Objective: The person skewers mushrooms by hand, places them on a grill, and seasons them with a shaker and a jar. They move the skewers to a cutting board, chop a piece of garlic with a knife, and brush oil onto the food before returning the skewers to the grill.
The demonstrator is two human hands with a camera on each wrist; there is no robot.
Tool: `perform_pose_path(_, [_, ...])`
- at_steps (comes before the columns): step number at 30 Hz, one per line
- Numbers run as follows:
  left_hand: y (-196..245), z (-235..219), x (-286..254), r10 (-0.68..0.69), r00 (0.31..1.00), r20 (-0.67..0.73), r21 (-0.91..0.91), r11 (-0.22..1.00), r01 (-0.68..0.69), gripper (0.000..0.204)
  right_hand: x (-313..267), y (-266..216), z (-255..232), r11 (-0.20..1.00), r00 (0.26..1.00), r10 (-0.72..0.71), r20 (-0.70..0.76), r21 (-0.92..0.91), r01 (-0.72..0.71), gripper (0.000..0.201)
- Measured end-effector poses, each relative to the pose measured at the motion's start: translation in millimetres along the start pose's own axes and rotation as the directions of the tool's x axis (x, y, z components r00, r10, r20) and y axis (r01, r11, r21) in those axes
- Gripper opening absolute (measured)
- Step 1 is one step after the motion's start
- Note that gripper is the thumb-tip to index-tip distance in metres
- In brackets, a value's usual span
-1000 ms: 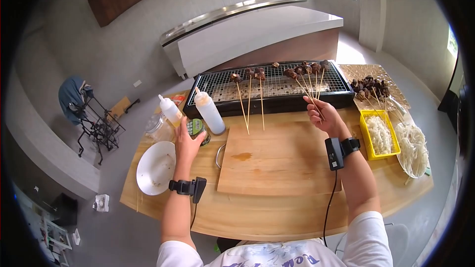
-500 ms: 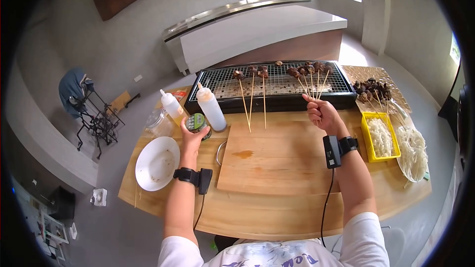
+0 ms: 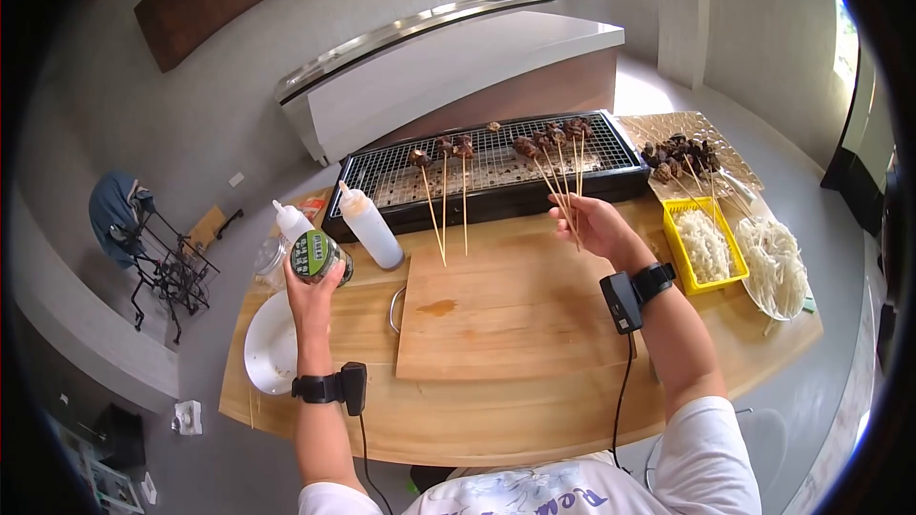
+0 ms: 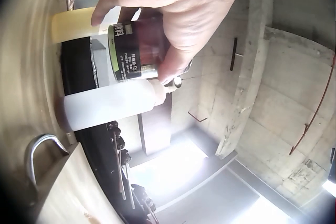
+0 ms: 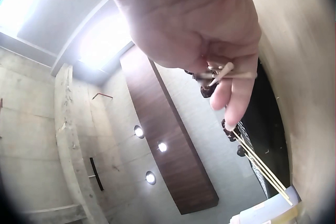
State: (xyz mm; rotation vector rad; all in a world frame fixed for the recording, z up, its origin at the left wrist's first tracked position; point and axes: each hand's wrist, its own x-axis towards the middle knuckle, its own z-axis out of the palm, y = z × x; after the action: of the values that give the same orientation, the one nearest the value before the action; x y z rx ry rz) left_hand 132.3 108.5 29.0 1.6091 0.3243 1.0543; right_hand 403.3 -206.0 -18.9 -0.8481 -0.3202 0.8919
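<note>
Left fingers around labelled jar

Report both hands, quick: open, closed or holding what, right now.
Left hand: closed, holding the jar with a green label.
Right hand: closed, holding several skewers by their sticks.

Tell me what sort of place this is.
It looks like an indoor barbecue area, whether home or business I can't tell: skewers of dark food lie on a grill, squeeze bottles stand on the wooden table, and a grey wall rises behind.
</note>
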Motion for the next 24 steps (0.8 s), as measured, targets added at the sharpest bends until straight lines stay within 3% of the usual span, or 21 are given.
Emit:
perform_pose_path(5, [23.7, 10.7, -14.1, -0.016, 0.997, 0.073, -0.021, 1.000, 0.018, 0.063, -15.8, -1.6, 6.8, 0.999, 0.999, 0.031, -0.041, -0.010, -0.031, 0.032])
perform_pose_path(7, [33.0, 19.4, -21.9, -0.025, 0.994, 0.103, -0.015, 1.000, 0.027, 0.066, -23.3, -4.4, 7.0, 0.993, 0.997, -0.017, -0.079, -0.121, 0.007, 0.033])
perform_pose_path(9, [41.9, 29.6, -29.3, 0.019, 0.981, 0.195, -0.066, 0.998, -0.006, 0.070, -25.2, -4.5, 2.2, 0.992, 0.994, -0.020, -0.109, -0.130, 0.006, 0.033])
perform_pose_path(10, [51.2, 36.0, -34.9, -0.022, 0.976, 0.215, -0.084, 0.996, 0.041, 0.074, -26.2, -3.7, -1.6, 0.991, 0.990, -0.024, -0.138, -0.134, 0.005, 0.033])
perform_pose_path(13, [47.7, 49.2, -44.2, 0.006, 0.948, 0.318, -0.156, 0.987, 0.046, 0.076, -26.0, 1.9, -22.0, 0.984, 0.992, -0.051, -0.113, -0.178, 0.031, 0.036])
perform_pose_path(16, [54.0, 64.9, -56.8, -0.018, 0.930, 0.367, -0.185, 0.979, 0.092, 0.077, -44.8, -1.1, -4.0, 0.973, 0.994, -0.042, -0.105, -0.229, 0.017, 0.045])
perform_pose_path(20, [51.9, 72.9, -61.5, -0.023, 0.912, 0.409, -0.236, 0.963, 0.130, 0.073, -46.0, -3.8, -10.6, 0.980, 0.996, -0.026, -0.088, -0.198, 0.008, 0.042])
perform_pose_path(22, [48.6, 73.6, -61.8, -0.019, 0.912, 0.410, -0.249, 0.959, 0.132, 0.072, -38.5, -5.0, -15.5, 0.997, 0.997, 0.066, -0.027, -0.030, -0.067, 0.041])
perform_pose_path(24, [46.5, 73.6, -61.3, -0.047, 0.904, 0.426, -0.256, 0.952, 0.170, 0.072, -28.8, -8.3, -12.7, 0.999, 0.995, 0.053, -0.088, -0.006, -0.053, 0.040])
